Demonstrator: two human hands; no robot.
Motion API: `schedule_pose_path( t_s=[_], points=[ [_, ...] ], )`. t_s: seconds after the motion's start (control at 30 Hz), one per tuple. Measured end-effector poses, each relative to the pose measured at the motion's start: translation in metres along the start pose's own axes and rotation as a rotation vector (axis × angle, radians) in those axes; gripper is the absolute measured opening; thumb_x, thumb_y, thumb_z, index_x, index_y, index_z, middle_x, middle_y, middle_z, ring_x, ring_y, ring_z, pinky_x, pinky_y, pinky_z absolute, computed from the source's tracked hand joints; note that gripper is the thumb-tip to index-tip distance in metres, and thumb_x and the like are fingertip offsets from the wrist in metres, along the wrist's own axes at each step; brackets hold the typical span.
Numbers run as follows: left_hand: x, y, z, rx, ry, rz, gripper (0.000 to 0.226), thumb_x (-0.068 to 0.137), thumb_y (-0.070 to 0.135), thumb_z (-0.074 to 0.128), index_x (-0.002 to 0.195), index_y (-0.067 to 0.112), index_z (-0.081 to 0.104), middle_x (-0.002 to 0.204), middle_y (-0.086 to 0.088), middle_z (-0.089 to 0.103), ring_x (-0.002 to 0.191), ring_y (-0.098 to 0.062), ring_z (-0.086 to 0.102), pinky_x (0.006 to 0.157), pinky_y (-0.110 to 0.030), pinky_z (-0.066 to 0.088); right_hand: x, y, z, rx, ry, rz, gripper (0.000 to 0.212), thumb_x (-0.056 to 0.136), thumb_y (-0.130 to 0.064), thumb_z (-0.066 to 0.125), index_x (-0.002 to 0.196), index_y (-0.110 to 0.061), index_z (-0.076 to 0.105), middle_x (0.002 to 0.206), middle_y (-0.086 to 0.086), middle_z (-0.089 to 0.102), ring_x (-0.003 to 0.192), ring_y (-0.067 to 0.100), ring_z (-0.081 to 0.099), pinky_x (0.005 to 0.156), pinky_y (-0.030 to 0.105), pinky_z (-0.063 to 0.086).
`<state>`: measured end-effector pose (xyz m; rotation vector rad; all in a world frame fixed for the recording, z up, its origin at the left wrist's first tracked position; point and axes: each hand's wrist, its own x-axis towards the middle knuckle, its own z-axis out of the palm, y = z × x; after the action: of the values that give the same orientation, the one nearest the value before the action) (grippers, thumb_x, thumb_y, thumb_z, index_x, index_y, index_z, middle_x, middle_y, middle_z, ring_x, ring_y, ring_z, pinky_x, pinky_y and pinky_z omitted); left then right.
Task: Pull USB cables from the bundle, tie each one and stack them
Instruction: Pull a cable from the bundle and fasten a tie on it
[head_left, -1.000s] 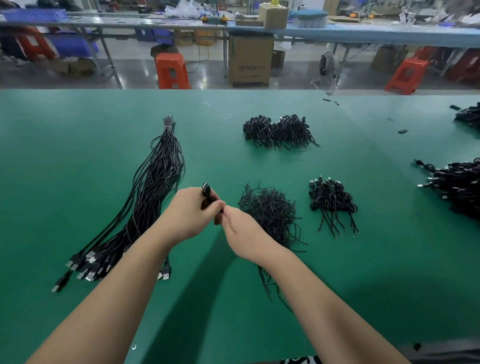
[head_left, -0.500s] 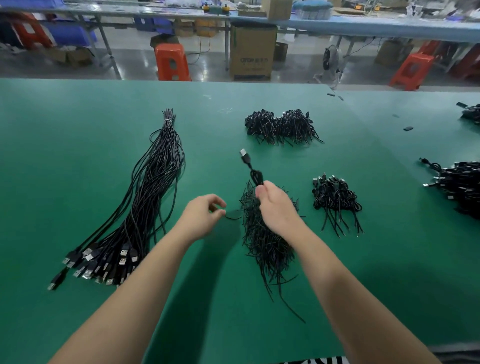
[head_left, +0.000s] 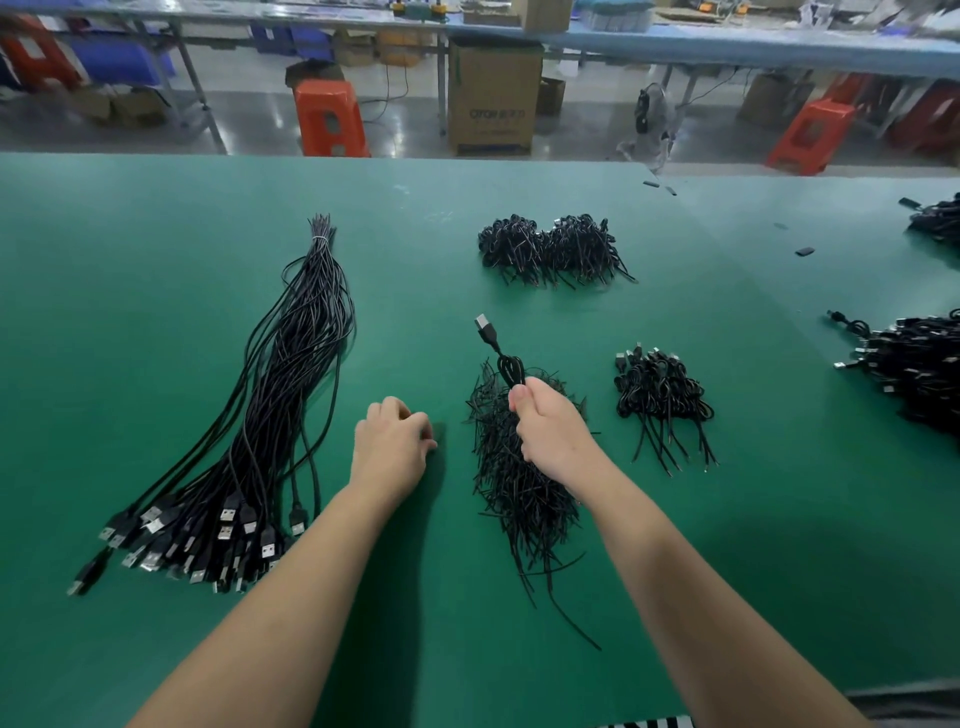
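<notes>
Your right hand (head_left: 553, 436) grips the coiled USB cable (head_left: 506, 361) above the pile of ties (head_left: 519, 488), plug pointing up, while your left hand (head_left: 392, 447) hovers loosely curled, apparently empty. The cable looks light and springy, so keep pinching across the coil's loops.

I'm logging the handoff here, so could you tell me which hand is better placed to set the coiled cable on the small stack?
Probably the right hand: it grips the coiled cable, nearest the small stack.
</notes>
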<state>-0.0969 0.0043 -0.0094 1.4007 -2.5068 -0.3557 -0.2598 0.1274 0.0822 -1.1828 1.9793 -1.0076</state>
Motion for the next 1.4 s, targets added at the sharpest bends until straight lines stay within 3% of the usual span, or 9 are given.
schedule_pose_path(
  t_s=[0.2,0.33,0.53,0.7,0.83,0.97,1.13,1.3,1.4],
  points=[
    [-0.007,-0.007,-0.004,0.227,-0.071,0.059,0.018,0.103,0.027,0.044,0.107,0.015,0.057,0.111,-0.005,0.054,0.102,-0.025,0.045,0.086,-0.035,0.041,-0.007,-0.004,0.008,-0.007,-0.046,-0.021,0.035,0.109,-0.033,0.030,0.089,-0.009,0.045,0.075,0.004,0.044,0.067,0.020,0.041,0.070,0.049,0.047],
    [-0.014,-0.007,-0.020,-0.265,-0.043,-0.152,0.009,0.099,0.025,0.058,0.094,0.019,0.064,0.085,0.005,0.066,0.078,-0.017,0.060,0.068,-0.033,0.048,-0.010,-0.005,0.013,0.020,-0.098,-0.048,0.034,0.108,-0.035,0.033,0.090,-0.008,0.045,0.073,0.002,0.044,0.056,0.014,0.041,0.059,0.044,0.045],
    [-0.028,-0.012,-0.037,-0.951,0.002,-0.495,0.008,0.087,0.011,0.074,0.081,0.015,0.076,0.071,0.001,0.071,0.064,-0.012,0.059,0.065,-0.025,0.044,-0.018,-0.012,0.026,-0.070,-0.137,-0.173,0.031,0.107,-0.038,0.032,0.080,-0.026,0.039,0.071,-0.003,0.038,0.055,0.006,0.031,0.057,0.031,0.033],
    [-0.033,0.003,-0.045,-1.251,-0.053,-0.650,0.002,0.086,0.007,0.074,0.086,0.006,0.075,0.067,-0.001,0.064,0.052,-0.010,0.040,0.043,-0.019,0.033,-0.029,-0.024,0.039,-0.080,-0.237,-0.221,0.028,0.109,-0.026,0.034,0.088,-0.007,0.039,0.074,-0.001,0.044,0.058,0.012,0.034,0.054,0.032,0.032],
    [-0.033,0.017,-0.059,-1.458,-0.039,-0.666,0.016,0.091,-0.005,0.060,0.082,0.005,0.069,0.056,0.003,0.059,0.054,-0.010,0.040,0.041,-0.020,0.032,-0.038,-0.032,0.044,-0.199,-0.258,-0.287,0.025,0.109,-0.025,0.036,0.088,-0.010,0.040,0.073,-0.001,0.042,0.062,0.014,0.036,0.059,0.034,0.029],
    [-0.036,0.029,-0.071,-1.499,-0.113,-0.608,0.024,0.096,0.005,0.058,0.081,0.015,0.075,0.066,0.005,0.068,0.061,-0.009,0.054,0.057,-0.027,0.038,-0.042,-0.033,0.050,-0.206,-0.268,-0.285,0.026,0.109,-0.025,0.034,0.088,-0.009,0.040,0.075,-0.001,0.043,0.066,0.016,0.039,0.063,0.034,0.025],
    [-0.043,0.030,-0.076,-1.441,-0.047,-0.447,0.025,0.090,0.000,0.064,0.074,0.013,0.078,0.063,-0.001,0.054,0.055,-0.010,0.040,0.048,-0.021,0.034,-0.039,-0.028,0.051,-0.135,-0.210,-0.244,0.028,0.109,-0.031,0.032,0.101,-0.008,0.047,0.079,0.000,0.052,0.072,0.018,0.047,0.068,0.039,0.037],
    [-0.050,0.030,-0.082,-1.247,0.031,-0.288,0.022,0.088,0.015,0.074,0.073,0.030,0.080,0.052,0.006,0.051,0.051,-0.009,0.037,0.048,-0.018,0.031,-0.035,-0.023,0.053,-0.099,-0.154,-0.241,0.040,0.109,-0.032,0.032,0.146,-0.020,0.037,0.121,0.007,0.063,0.108,0.025,0.057,0.095,0.041,0.043],
    [-0.053,0.032,-0.085,-1.216,0.048,-0.268,0.015,0.087,0.019,0.076,0.073,0.024,0.079,0.054,0.004,0.054,0.053,-0.011,0.039,0.048,-0.018,0.031,-0.033,-0.020,0.055,-0.085,-0.159,-0.238,0.046,0.108,-0.034,0.030,0.154,-0.025,0.029,0.128,0.005,0.060,0.112,0.020,0.056,0.098,0.038,0.042]
  ],
)
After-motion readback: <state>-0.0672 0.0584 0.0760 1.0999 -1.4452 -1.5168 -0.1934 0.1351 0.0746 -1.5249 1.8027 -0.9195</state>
